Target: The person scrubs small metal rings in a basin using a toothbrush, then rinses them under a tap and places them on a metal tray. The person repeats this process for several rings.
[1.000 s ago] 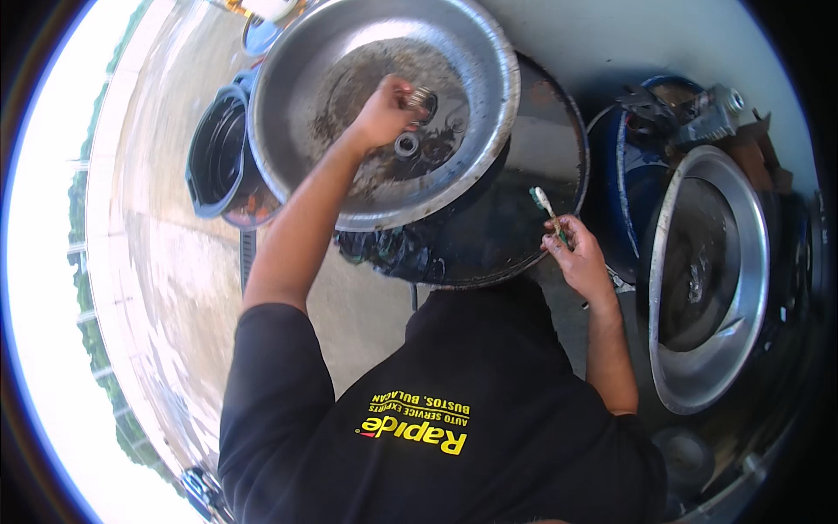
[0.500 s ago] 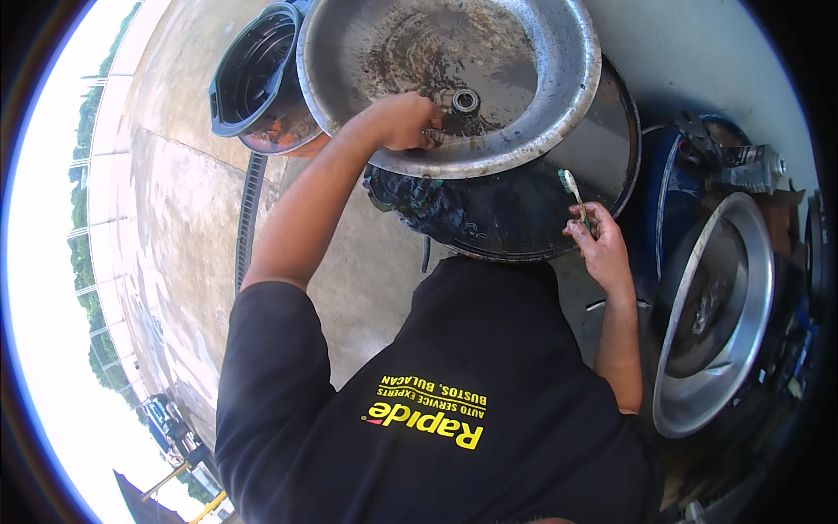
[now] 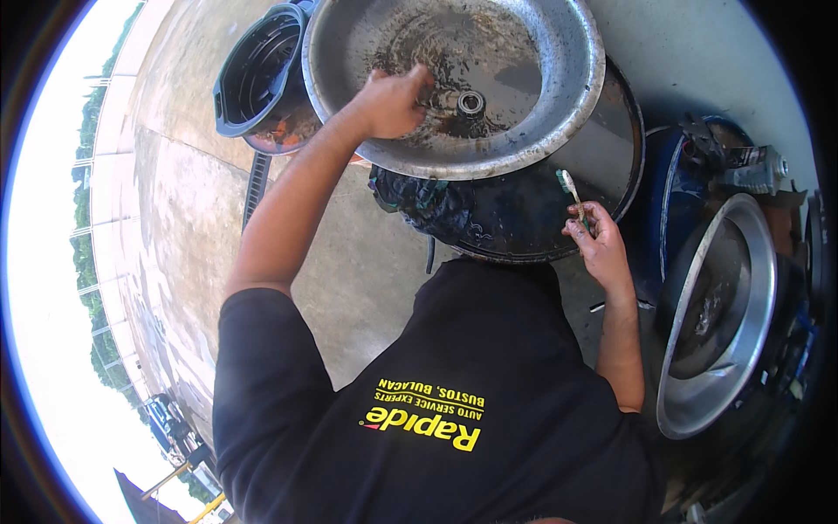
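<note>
Toothbrush (image 3: 570, 190) is pinched by the fingers of the right hand (image 3: 602, 244), near the metal basin (image 3: 572, 65) and above the dark drum (image 3: 524, 231). The left hand (image 3: 393, 103) is over the left part of the basin; its fingers are blurred, so I cannot tell whether they grip something. A metal ring (image 3: 470, 106) lies on the dirty basin bottom, apart from this hand. Such grime could make the ring slippery. Also, the basin seems to overhang the drum, so pressing its left rim might tip it.

White glare left, dark corners.
</note>
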Available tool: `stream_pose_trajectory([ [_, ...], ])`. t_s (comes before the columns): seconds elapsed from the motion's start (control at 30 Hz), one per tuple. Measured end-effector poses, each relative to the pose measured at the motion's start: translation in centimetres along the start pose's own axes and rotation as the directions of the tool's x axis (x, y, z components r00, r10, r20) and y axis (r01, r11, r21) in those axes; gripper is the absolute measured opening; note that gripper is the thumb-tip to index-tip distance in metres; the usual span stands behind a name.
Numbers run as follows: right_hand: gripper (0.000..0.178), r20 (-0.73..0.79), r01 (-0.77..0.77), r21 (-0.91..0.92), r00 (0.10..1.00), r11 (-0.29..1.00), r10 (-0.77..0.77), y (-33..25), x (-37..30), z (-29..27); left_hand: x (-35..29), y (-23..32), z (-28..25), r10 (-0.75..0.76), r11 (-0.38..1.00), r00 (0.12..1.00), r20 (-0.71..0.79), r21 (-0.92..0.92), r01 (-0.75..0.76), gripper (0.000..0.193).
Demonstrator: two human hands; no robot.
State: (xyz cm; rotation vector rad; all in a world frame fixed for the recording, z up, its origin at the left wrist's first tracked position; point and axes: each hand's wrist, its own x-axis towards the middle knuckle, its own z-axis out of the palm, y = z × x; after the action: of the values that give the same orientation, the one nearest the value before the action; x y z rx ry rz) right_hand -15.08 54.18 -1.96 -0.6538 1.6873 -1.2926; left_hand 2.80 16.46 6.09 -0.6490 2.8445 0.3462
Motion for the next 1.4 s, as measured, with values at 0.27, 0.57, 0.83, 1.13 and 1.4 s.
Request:
stream_pose_trajectory([
  [0.27, 0.022, -0.019, -0.031, 0.003, 0.999, 1.000, 0.031, 0.2, -0.2, -0.3, 1.5, -0.5, 0.5, 0.093, 0.988, 0.995, 0.038, -0.128, -0.088, 0.042],
  [0.57, 0.021, -0.045, -0.018, 0.034, 0.999, 0.999, 0.020, 1.3, 0.1, -1.0, 1.7, 0.8, 0.6, 0.079, 0.994, 0.990, -0.121, -0.070, -0.087, 0.035],
  [0.83, 0.022, -0.054, 0.007, 0.032, 0.999, 0.999, -0.005, 1.3, 0.3, -1.4, 2.0, 1.5, 0.6, 0.021, 0.973, 0.998, 0.054, -0.229, -0.008, 0.031],
  [1.13, 0.022, -0.034, -0.007, 0.015, 0.999, 1.000, 0.008, 1.0, 0.3, -1.2, 2.1, 2.2, 0.8, 0.050, 0.984, 0.976, 0.211, -0.175, -0.013, 0.029],
  [1.4, 0.022, -0.045, -0.006, 0.045, 0.999, 0.999, 0.008, 1.4, 0.2, -1.1, 1.6, 0.1, 1.5, 0.181, 0.980, 0.915, 0.361, -0.147, -0.136, 0.041],
])
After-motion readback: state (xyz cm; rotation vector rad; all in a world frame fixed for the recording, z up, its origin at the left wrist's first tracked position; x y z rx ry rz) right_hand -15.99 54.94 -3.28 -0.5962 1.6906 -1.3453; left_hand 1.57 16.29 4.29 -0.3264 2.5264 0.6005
